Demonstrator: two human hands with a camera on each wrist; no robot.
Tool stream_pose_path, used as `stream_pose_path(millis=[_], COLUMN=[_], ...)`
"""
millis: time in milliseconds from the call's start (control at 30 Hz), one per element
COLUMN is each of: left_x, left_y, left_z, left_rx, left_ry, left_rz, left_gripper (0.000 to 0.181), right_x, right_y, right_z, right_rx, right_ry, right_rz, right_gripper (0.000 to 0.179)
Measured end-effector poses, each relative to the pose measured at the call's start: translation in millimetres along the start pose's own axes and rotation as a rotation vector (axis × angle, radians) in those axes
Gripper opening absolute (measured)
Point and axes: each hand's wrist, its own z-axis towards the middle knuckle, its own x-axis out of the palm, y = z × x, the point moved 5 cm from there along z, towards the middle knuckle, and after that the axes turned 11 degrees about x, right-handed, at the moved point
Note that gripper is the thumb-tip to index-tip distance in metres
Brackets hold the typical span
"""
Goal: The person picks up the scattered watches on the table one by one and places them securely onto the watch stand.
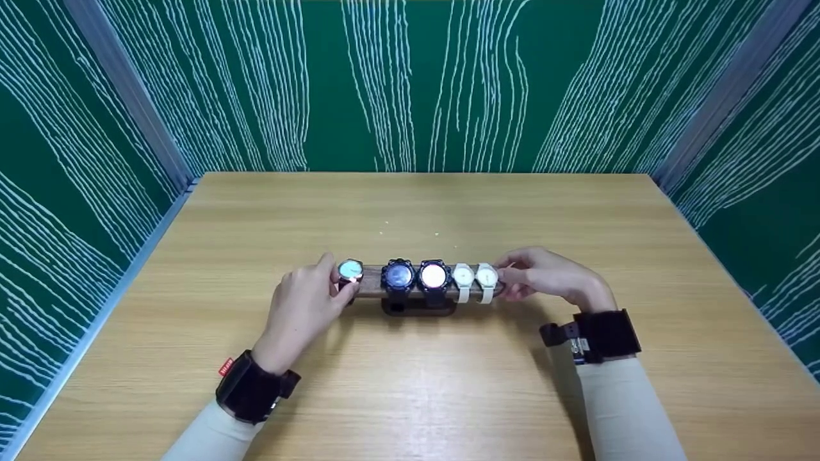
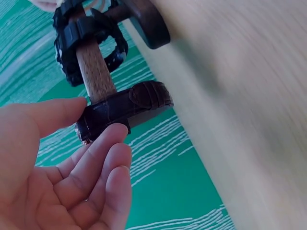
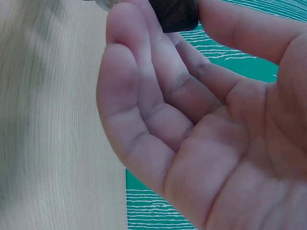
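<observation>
A brown wooden watch stand (image 1: pixel 370 282) holds several watches along its bar. At its left end, my left hand (image 1: pixel 304 301) pinches a wristwatch (image 1: pixel 350 270) between thumb and fingers; its dark leather strap (image 2: pixel 108 112) loops around the bar in the left wrist view. My right hand (image 1: pixel 544 275) grips the bar's right end, and the wooden end (image 3: pixel 175 14) shows between thumb and fingers in the right wrist view. Between the hands sit two chunky black watches (image 1: pixel 398 276) and two white watches (image 1: pixel 464 276). A bare stretch of bar separates the left watch from the black ones.
The stand's dark base (image 1: pixel 419 308) is below the bar, above the wooden table (image 1: pixel 416 384). A few tiny white specks (image 1: pixel 437 234) lie behind the stand. Green panels (image 1: pixel 564 77) with white wavy lines rise at the table's back and sides.
</observation>
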Motion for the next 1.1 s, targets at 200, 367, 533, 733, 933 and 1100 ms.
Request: stream_pose_path(millis=[200,367,533,733,933,1100], left_x=[2.6,5.3,7.5,9.4,10.1,10.6], left_y=[-5.8,-10.5,-13.9,-17.5,-19.3,-21.5], left_z=[-1.2,-1.3,-1.8,-1.4,-1.3,-1.7], left_rx=[0.014,0.026,0.029,0.054,0.064,0.075], left_ry=[-0.023,-0.033,-0.034,-0.049,-0.042,-0.032], left_rz=[0.008,0.016,0.011,0.027,0.045,0.054], left_gripper=[0.035,0.033,0.034,0.037,0.038,0.038], right_x=[0,-1,0,1,1,1], right_y=[0,0,1,1,1,0], right_z=[-0.3,-1.1,-1.5,-0.9,0.7,0.7], right_rx=[-0.001,0.003,0.002,-0.002,-0.001,0.003], right_ry=[0.001,0.0,0.011,0.026,0.028,0.029], right_rz=[-0.005,-0.011,0.003,0.029,0.023,0.025], right_gripper=[0.041,0.041,0.042,0.04,0.041,0.041])
